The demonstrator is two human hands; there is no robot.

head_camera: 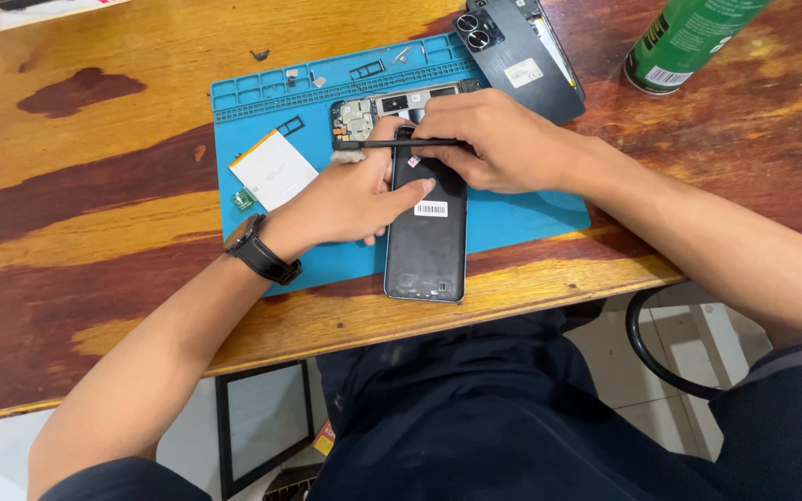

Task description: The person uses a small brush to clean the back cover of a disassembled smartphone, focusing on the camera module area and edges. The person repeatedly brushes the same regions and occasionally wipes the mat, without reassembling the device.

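An opened black phone lies lengthwise on a blue repair mat, its circuit board exposed at the far end. My left hand rests on the phone's left side with the thumb pressed on its black battery. My right hand grips a thin black tool that lies crosswise over the phone's upper part, pointing left. A black watch sits on my left wrist.
The phone's removed back cover with camera rings lies at the mat's far right corner. A white flat part lies on the mat's left. Small screws and parts fill the mat's tray slots. A green spray can stands far right on the wooden table.
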